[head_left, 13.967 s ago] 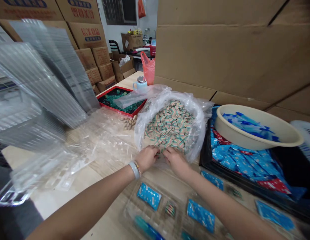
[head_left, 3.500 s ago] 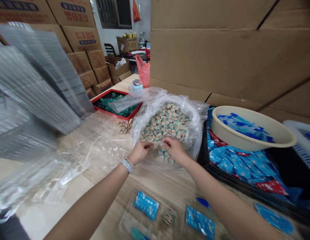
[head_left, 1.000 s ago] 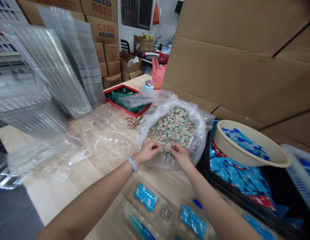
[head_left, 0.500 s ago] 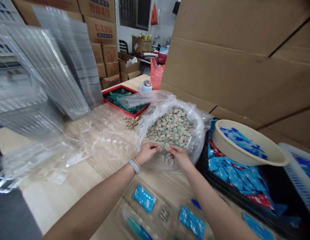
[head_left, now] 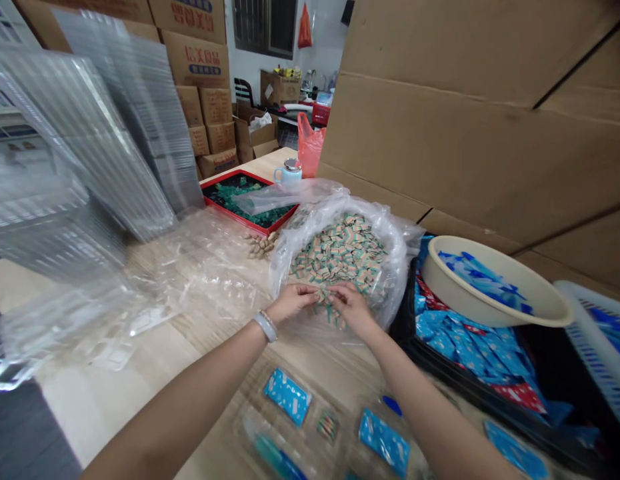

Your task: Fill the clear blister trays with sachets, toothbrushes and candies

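Observation:
My left hand [head_left: 293, 302] and my right hand [head_left: 355, 309] meet over the near edge of a clear plastic bag [head_left: 399, 263]. The bag is open and full of small flat tan-and-green pieces [head_left: 340, 250]. Between my fingertips, pinched from both sides, are a few of these pieces [head_left: 322, 296]; how many I cannot tell. Below my wrists lie clear plastic trays. One contains a blue dotted packet [head_left: 287, 396], a small group of tan-and-green pieces [head_left: 327, 425] and a blurred teal-blue item [head_left: 277, 455]. Another blue packet [head_left: 384, 441] lies beside my right forearm.
Stacked clear trays [head_left: 105, 127] lean at left, with loose clear plastic [head_left: 205, 267] nearby. A red-rimmed tray [head_left: 230, 212] and a mug [head_left: 290, 172] stand behind. At right, a cream basin [head_left: 495, 313] rests over a black crate [head_left: 455, 383] of packets. Cardboard [head_left: 470, 120] rises behind.
My right hand has shifted slightly left, bringing its fingertips closer to those of my left hand at the small pieces. The view has moved slightly.

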The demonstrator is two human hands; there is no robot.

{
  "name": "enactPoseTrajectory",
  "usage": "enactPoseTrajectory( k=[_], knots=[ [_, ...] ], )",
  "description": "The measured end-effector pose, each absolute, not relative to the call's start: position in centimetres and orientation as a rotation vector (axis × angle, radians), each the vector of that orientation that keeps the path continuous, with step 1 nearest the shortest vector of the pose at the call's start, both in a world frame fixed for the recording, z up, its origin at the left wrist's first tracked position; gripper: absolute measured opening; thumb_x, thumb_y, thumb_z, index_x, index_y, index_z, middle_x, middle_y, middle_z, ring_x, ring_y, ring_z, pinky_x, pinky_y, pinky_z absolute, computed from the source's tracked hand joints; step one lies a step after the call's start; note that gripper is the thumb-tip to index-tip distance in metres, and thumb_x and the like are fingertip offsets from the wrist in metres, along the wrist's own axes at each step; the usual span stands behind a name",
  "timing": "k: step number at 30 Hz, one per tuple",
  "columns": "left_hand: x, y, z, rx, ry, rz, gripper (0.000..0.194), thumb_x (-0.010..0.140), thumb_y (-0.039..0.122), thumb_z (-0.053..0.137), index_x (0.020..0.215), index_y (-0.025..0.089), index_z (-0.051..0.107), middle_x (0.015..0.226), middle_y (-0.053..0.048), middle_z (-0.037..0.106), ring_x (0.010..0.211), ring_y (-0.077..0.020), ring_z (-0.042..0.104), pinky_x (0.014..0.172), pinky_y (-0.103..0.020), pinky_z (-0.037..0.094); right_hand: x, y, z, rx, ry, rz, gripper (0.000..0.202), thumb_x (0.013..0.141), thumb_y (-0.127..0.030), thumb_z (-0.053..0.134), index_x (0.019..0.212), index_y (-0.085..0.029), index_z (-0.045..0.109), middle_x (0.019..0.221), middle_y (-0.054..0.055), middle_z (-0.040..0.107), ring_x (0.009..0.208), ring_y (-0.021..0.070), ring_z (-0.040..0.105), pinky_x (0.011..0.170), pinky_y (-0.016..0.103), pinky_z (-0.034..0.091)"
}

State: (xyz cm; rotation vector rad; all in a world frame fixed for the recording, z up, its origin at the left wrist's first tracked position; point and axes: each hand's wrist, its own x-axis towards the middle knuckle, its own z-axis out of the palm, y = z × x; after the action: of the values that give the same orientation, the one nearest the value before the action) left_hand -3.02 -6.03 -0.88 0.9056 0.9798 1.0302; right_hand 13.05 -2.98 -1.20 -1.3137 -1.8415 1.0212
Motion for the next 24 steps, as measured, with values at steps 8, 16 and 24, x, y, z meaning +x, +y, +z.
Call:
enactPoseTrajectory(
  k=[8,16,24],
  knots=[
    [-4.1,-5.8,-0.4,0.904,1.387,1.172,0.011,0.064,0.013,0.056,0.072,0.008,0.060,0.065,-0.001,0.060,0.059,-0.0089,0.052,0.060,-0.021,0.044,11.7,-3.2,-0.3,-1.285,-2.423,0.916,0.024,0.070,-0.012,0.046,0.090,-0.017,0.060,0.077,0.002,0.061,0.069,0.0130,0.053,0.065,0.024,0.041],
    [-4.0,-6.0,-1.6,0.990,1.523,1.131,0.007,0.065,0.013,0.052,0.066,0.010,0.059,0.058,0.001,0.055,0.052,-0.0071,0.048,0.053,-0.019,0.042,11.4,-5.2,0.7,-1.151,-2.763,0.625,0.021,0.071,-0.010,0.045,0.083,-0.018,0.062,0.093,0.006,0.057,0.088,0.0158,0.050,0.077,0.025,0.037],
    [-4.0,-5.6,-1.6,0.975,1.553,1.160,0.010,0.067,0.013,0.051,0.073,0.011,0.060,0.064,-0.001,0.059,0.056,-0.0091,0.052,0.055,-0.020,0.044,11.1,-2.7,0.9,-1.223,-2.711,0.866,0.028,0.069,-0.010,0.045,0.092,-0.018,0.059,0.076,0.001,0.059,0.068,0.0129,0.051,0.061,0.022,0.037]
  ],
)
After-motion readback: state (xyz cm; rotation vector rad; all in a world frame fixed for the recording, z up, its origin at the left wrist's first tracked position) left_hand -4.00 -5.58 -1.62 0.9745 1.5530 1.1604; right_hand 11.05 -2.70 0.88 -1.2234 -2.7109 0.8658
